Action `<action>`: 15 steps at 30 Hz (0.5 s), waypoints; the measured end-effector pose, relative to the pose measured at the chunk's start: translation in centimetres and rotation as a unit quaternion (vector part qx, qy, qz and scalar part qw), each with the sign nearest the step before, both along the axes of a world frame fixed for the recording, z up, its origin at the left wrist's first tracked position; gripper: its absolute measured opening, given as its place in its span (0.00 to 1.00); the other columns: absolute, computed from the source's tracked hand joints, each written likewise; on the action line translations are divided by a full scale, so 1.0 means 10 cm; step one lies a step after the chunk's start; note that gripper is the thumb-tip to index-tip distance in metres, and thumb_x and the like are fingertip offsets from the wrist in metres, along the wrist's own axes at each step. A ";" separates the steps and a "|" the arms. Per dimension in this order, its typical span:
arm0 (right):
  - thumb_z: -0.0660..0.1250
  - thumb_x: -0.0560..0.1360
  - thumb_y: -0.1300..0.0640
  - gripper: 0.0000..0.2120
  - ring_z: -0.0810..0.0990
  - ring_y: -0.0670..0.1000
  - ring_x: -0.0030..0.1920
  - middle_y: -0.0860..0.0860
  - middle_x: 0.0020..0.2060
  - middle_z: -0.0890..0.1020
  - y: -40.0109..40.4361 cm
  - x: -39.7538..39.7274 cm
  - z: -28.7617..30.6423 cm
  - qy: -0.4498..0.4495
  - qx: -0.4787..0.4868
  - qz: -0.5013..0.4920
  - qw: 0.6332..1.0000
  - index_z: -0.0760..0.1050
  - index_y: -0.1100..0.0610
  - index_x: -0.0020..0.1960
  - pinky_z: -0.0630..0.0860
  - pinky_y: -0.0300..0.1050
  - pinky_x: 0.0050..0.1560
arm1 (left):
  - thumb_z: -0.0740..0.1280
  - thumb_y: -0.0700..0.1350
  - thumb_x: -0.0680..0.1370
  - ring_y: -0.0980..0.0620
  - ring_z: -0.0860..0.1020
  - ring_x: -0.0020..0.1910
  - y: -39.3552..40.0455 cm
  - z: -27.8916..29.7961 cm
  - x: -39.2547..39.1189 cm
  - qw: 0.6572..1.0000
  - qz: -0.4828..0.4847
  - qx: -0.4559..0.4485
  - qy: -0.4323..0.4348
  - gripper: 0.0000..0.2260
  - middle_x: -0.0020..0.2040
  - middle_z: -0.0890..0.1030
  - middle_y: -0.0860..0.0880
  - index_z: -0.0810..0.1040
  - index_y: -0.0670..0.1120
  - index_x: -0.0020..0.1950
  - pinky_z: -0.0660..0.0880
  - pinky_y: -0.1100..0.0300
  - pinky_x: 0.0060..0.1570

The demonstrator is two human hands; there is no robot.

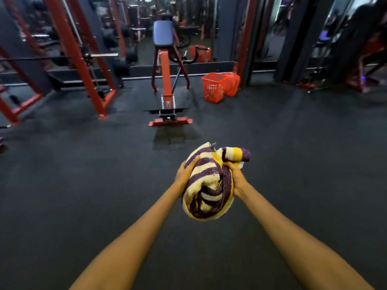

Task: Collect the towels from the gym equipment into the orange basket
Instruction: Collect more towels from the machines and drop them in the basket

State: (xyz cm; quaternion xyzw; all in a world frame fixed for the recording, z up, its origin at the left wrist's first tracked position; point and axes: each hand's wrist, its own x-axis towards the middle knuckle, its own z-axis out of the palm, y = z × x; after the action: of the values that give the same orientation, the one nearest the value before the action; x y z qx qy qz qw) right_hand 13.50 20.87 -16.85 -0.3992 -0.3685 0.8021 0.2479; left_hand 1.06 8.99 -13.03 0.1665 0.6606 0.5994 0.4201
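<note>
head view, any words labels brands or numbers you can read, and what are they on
None can be read.
Orange basket: pale marks on its front, too blurred to tell whether they are text.
Striped towel, held in both hands: a small tag at the top, no text legible.
Bench machine: no label visible.

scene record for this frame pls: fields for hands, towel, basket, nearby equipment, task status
left hand: gripping the towel's left side
right hand: gripping the towel's right side
towel: bunched, purple, white and yellow stripes, held in front of the body above the floor
orange basket: on the floor ahead and right, by the mirror wall; contents not discernible
bench machine: red frame, blue pad, left of the basket
task status: towel in hand, not yet in basket
</note>
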 end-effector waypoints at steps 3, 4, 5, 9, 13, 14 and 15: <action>0.80 0.51 0.48 0.42 0.79 0.63 0.59 0.63 0.60 0.79 0.52 -0.16 0.11 -0.001 -0.004 -0.024 1.000 0.76 0.63 0.62 0.75 0.63 0.60 | 0.69 0.57 0.73 0.51 0.80 0.50 0.58 0.03 -0.20 1.000 -0.008 0.011 -0.005 0.25 0.60 0.79 0.47 0.72 0.48 0.66 0.77 0.55 0.50; 0.80 0.53 0.48 0.42 0.79 0.63 0.59 0.63 0.60 0.79 0.64 -0.17 0.15 -0.009 0.001 -0.025 1.000 0.75 0.63 0.63 0.75 0.63 0.60 | 0.69 0.57 0.73 0.52 0.80 0.49 0.72 0.03 -0.24 1.000 -0.008 0.015 -0.005 0.24 0.59 0.80 0.47 0.73 0.48 0.65 0.77 0.57 0.49; 0.79 0.56 0.48 0.40 0.80 0.63 0.59 0.63 0.60 0.79 0.87 -0.22 0.17 -0.013 0.004 -0.033 0.999 0.75 0.63 0.63 0.75 0.62 0.60 | 0.69 0.57 0.73 0.52 0.79 0.49 0.96 0.04 -0.30 1.000 -0.011 0.017 -0.009 0.24 0.58 0.80 0.48 0.73 0.48 0.65 0.77 0.56 0.49; 0.70 0.69 0.50 0.27 0.80 0.62 0.58 0.62 0.59 0.80 1.51 -0.41 0.24 -0.014 0.009 -0.046 0.999 0.75 0.62 0.64 0.79 0.53 0.52 | 0.69 0.57 0.73 0.50 0.79 0.51 1.68 -0.02 -0.54 0.999 -0.023 0.013 -0.036 0.24 0.58 0.80 0.48 0.73 0.47 0.65 0.77 0.55 0.49; 0.69 0.70 0.51 0.25 0.81 0.60 0.52 0.61 0.56 0.81 2.37 -0.65 0.18 -0.017 0.015 -0.052 0.998 0.76 0.62 0.63 0.79 0.50 0.48 | 0.69 0.57 0.73 0.50 0.79 0.51 2.60 -0.11 -0.81 0.999 -0.017 0.010 -0.027 0.25 0.58 0.80 0.48 0.75 0.47 0.65 0.77 0.55 0.50; 0.70 0.68 0.50 0.26 0.81 0.60 0.53 0.61 0.56 0.81 2.54 -0.72 0.18 -0.023 0.019 -0.054 0.998 0.77 0.62 0.62 0.79 0.51 0.49 | 0.70 0.57 0.72 0.49 0.80 0.52 2.80 -0.13 -0.87 1.000 -0.016 0.008 -0.025 0.25 0.58 0.80 0.47 0.75 0.47 0.65 0.77 0.54 0.53; 0.71 0.66 0.50 0.27 0.81 0.61 0.54 0.62 0.56 0.81 2.80 -0.80 0.16 -0.025 0.020 -0.055 0.998 0.77 0.61 0.62 0.79 0.52 0.50 | 0.70 0.57 0.72 0.48 0.80 0.53 3.05 -0.15 -0.96 1.000 -0.014 0.008 -0.025 0.25 0.59 0.80 0.47 0.74 0.47 0.65 0.77 0.52 0.55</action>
State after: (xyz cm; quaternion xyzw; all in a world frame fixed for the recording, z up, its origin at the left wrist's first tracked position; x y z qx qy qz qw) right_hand 5.54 48.89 -15.24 -0.4333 -0.3685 0.7696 0.2902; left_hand -8.50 39.49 -14.53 0.1638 0.6426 0.6028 0.4437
